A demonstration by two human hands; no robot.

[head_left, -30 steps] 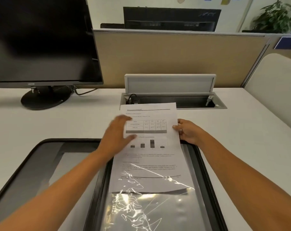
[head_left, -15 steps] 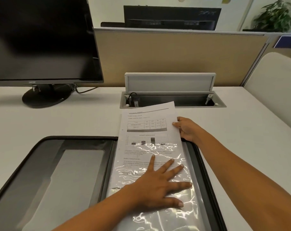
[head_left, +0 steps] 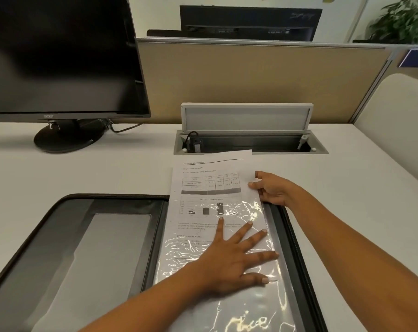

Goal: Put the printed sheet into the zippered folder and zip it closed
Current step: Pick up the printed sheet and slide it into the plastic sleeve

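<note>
Glossy, wrinkled plastic pocket (head_left: 251, 312) in the open black zippered folder (head_left: 121, 204) covers the lower half of the printed sheet (head_left: 212, 178), left hand (head_left: 227, 262) pressing flat with fingers spread, right hand (head_left: 272, 188) pinching the sheet's right edge, its small print unreadable.

The zippered folder (head_left: 296, 248) runs off the bottom and left edges of the view, so its near rim and near corners are cut off. In the folder's right half, glare on the clear pocket (head_left: 251, 310) washes out the lower part of the printed sheet (head_left: 210, 178). The left hand (head_left: 227, 259), flat on that pocket, covers the sheet's middle lines. The print is too small to read. At the folder's far right corner the right hand (head_left: 272, 190) holds the sheet's edge, and any fingers beneath the paper are hidden. Beyond the folder, the monitor (head_left: 59, 56) is cropped at top and left.
</note>
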